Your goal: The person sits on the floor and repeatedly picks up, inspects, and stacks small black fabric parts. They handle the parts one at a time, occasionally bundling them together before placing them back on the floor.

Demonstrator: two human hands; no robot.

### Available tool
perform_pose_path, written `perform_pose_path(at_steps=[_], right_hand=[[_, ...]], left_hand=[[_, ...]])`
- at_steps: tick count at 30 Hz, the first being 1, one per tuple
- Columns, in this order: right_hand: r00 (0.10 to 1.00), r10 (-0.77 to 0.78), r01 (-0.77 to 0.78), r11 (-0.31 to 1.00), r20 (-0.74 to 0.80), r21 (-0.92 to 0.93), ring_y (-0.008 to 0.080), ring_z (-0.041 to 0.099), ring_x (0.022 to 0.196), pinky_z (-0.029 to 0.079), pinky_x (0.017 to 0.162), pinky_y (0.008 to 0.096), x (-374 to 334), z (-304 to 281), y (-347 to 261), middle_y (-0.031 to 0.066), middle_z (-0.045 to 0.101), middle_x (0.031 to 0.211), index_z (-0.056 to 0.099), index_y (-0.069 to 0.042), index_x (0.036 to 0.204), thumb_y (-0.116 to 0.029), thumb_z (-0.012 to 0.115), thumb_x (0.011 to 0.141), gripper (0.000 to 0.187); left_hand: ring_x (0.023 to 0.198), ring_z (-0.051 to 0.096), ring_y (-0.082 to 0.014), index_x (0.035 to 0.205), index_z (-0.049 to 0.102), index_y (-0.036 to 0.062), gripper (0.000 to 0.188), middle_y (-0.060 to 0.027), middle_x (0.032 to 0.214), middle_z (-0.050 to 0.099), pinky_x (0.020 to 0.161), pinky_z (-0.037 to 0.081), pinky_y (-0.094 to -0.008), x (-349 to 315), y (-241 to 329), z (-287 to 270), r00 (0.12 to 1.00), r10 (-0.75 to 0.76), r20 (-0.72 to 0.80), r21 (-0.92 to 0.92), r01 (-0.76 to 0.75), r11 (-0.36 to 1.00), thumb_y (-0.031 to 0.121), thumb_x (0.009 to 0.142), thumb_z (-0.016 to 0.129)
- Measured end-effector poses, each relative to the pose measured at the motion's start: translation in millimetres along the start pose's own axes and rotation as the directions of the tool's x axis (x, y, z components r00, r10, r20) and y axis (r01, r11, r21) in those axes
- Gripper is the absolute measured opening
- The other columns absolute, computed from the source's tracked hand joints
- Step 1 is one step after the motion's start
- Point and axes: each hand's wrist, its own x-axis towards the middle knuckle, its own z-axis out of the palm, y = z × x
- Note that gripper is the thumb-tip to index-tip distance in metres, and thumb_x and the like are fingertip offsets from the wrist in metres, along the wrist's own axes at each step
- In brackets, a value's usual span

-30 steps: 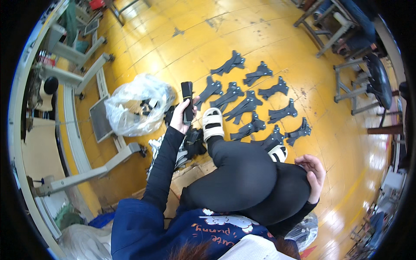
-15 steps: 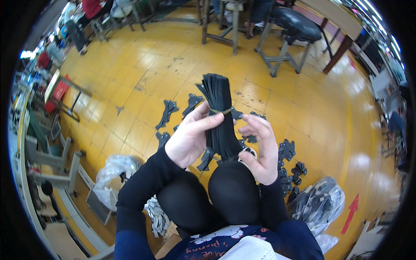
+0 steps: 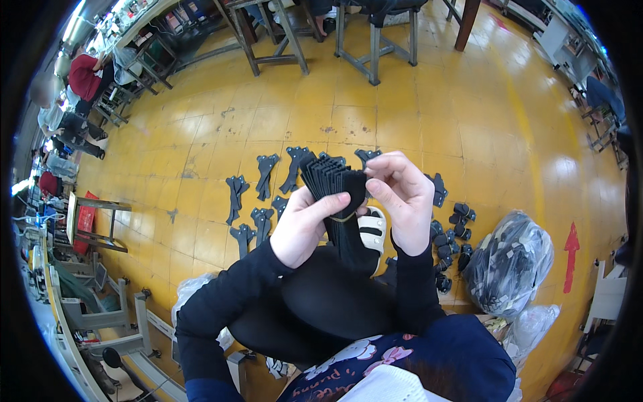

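A thick bundle of black fabric strips (image 3: 349, 242) is held upright in front of me, its top ends fanned out. A thin tan band (image 3: 345, 218) runs round its middle. My left hand (image 3: 303, 224) is closed round the bundle, with the thumb lying across its front near the band. At the upper right edge of the strips, my right hand (image 3: 407, 204) has its thumb and forefinger bent in at the strip ends. Its other fingers are curled, and some fingertips are hidden behind the bundle.
Black cut pieces (image 3: 265, 175) lie in rows on the yellow floor. Small black rolled pieces (image 3: 443, 251) are heaped at right, beside a filled clear plastic bag (image 3: 510, 264). A white sandal (image 3: 372, 233) shows below my right hand. Stools (image 3: 375, 50) stand ahead; people sit at far left.
My right hand has come from an open pose beside the bundle to its upper edge. The bundle's top has tipped toward me, and the view has shifted.
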Motion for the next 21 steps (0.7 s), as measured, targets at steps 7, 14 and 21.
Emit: perform_pose_path(at_steps=[7,14,21], right_hand=[[0.999,-0.045,0.045,0.994,0.003,-0.1,0.0069,0.05,0.069,0.041,0.065,0.02,-6.1,6.4,7.6,0.0023,0.054,0.085,0.063,0.002,0.099,0.009,0.069,0.075,0.026],[1.0,-0.015,0.014,0.999,-0.023,-0.038,0.0089,0.053,0.071,0.046,0.068,0.0216,-4.4,7.8,12.8,0.0057,0.059,0.087,0.062,0.002,0.094,0.01,0.066,0.077,0.019],[0.965,0.169,-0.257,0.764,0.201,0.592,0.0111,0.055,0.083,0.047,0.073,0.0234,-2.0,-4.9,13.9,0.0086,0.059,0.09,0.054,-0.002,0.103,0.003,0.058,0.084,0.02]], left_hand=[[0.099,0.06,-0.017,0.112,0.058,0.003,0.026,-0.0068,0.107,0.064,0.089,0.046,-0.0349,3.1,-6.3,-12.2,0.988,0.151,-0.04,0.093,-0.147,0.985,0.003,0.086,0.06],[0.102,0.06,-0.0199,0.112,0.058,0.0025,0.026,-0.0092,0.107,0.064,0.093,0.045,-0.0395,2.3,-1.2,-16.4,0.992,0.096,-0.082,-0.021,-0.098,0.995,0.006,0.087,0.06],[0.096,0.061,-0.0145,0.109,0.061,-0.0003,0.024,-0.0078,0.103,0.066,0.088,0.045,-0.0298,3.2,-1.7,-15.1,0.982,0.183,-0.051,-0.022,-0.184,0.983,0.005,0.086,0.064]])
